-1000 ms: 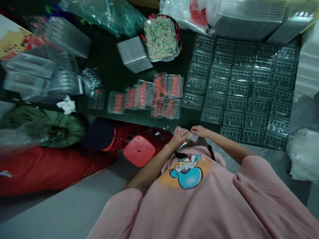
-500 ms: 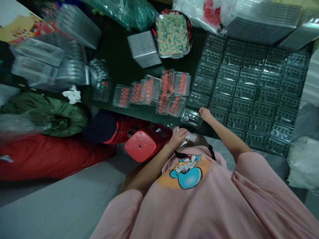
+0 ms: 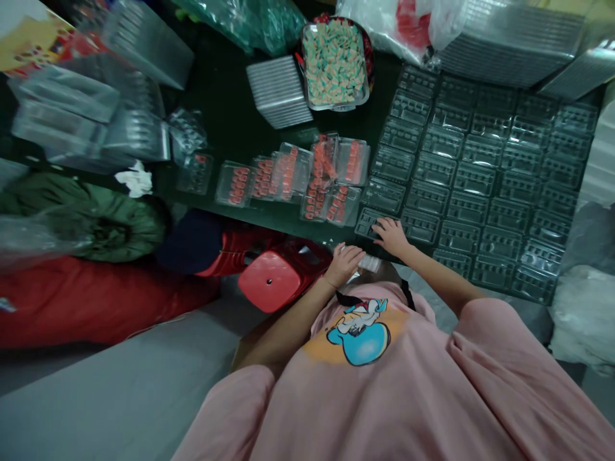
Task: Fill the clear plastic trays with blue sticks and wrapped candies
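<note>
My left hand (image 3: pixel 346 264) is at the table's near edge, its fingers wrapped round a small stack of clear plastic trays (image 3: pixel 371 263). My right hand (image 3: pixel 391 237) lies with fingers spread over the right end of a clear plastic tray (image 3: pixel 366 222) on the dark green table. That tray is at the near left corner of a grid of similar trays (image 3: pixel 473 176) laid flat in rows. Left of it are several clear trays with red pieces (image 3: pixel 316 195), some overlapping.
A container of small green and beige pieces (image 3: pixel 334 64) stands at the back beside a stack of clear trays (image 3: pixel 279 93). More tray stacks (image 3: pixel 514 41) are at the back right. A red stool (image 3: pixel 270 282) stands left of my left arm. Crumpled white tissue (image 3: pixel 136 179) lies at left.
My right hand has moved slightly down, its fingers going from curled to spread over the near left tray. That tray has shifted slightly and lies flush with the grid. My left hand stays put.
</note>
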Demonstrator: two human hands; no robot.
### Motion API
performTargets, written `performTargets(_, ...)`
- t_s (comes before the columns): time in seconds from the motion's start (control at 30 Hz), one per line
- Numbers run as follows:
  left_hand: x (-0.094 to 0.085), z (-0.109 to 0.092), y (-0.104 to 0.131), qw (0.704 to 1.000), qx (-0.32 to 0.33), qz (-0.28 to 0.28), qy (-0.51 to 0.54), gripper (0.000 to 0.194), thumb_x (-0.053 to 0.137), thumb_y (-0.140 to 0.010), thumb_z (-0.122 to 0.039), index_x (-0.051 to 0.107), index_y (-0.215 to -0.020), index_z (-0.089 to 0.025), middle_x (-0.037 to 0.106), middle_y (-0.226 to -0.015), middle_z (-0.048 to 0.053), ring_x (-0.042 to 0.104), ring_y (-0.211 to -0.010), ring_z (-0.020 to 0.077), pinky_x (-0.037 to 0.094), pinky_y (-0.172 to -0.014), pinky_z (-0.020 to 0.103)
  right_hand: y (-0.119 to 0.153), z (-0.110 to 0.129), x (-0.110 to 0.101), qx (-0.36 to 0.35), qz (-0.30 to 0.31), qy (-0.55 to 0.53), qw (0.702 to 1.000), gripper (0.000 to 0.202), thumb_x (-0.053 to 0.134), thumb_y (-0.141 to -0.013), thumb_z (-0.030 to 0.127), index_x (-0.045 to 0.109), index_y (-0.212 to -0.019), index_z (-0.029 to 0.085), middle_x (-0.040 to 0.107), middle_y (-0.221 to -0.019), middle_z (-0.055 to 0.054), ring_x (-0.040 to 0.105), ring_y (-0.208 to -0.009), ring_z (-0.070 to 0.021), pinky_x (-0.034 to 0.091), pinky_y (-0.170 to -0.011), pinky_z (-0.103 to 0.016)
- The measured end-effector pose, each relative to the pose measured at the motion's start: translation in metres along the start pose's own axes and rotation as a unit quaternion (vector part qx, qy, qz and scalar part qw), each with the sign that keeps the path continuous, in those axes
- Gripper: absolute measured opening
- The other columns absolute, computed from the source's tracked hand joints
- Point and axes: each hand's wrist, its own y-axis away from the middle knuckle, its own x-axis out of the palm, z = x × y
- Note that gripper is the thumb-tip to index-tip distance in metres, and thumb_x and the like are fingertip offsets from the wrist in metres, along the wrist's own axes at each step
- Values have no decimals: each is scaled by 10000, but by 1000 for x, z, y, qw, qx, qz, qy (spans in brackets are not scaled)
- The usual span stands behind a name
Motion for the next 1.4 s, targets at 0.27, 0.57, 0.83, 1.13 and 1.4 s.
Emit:
performTargets(0.27,-7,3,-14,1000,4,-6,-18,405,468,-847,-133,632,-1205,-226,684,-1147,119,586,-1135,248,319,-1064,550,-23,7,4,-11,19,20,1000,385,548,-895,203,585,-1277,169,457,-1457,-169,341,-1353,-334,324,-1019,-496)
performTargets(0.57,-3,8,-10,1000,-3,-10,-6,421,478,-847,-121,638,-1217,-240,670,-1155,121,562,-1178,251,325,-1091,566,6,23,3,38,-3,-208,977,297,544,-916,284,652,-1163,160,628,-1210,-154,542,-1152,-253,411,-963,-399)
performTargets(0.83,2,15,0,999,31,2,12,389,472,-890,-141,642,-1223,-250,690,-1118,105,568,-1157,232,336,-1101,554,9,31,-2,106,202,-544,808,259,655,-754,397,673,-803,143,591,-656,29,485,-612,-99,397,-630,-229)
performTargets(1.13,4,15,0,997,66,21,19,349,451,-907,-152,644,-1189,-219,699,-1112,104,586,-1142,219,328,-1100,554,16,45,1,224,200,-609,734,153,662,-637,298,604,-666,159,513,-535,61,419,-541,-80,310,-547,-219)
performTargets(1.4,2,9,1,996,69,45,23,350,470,-875,-123,635,-1170,-217,688,-1112,93,583,-1130,211,313,-1093,548,29,56,10,244,159,-604,742,111,607,-613,267,582,-649,166,470,-511,75,371,-530,-75,257,-538,-225)
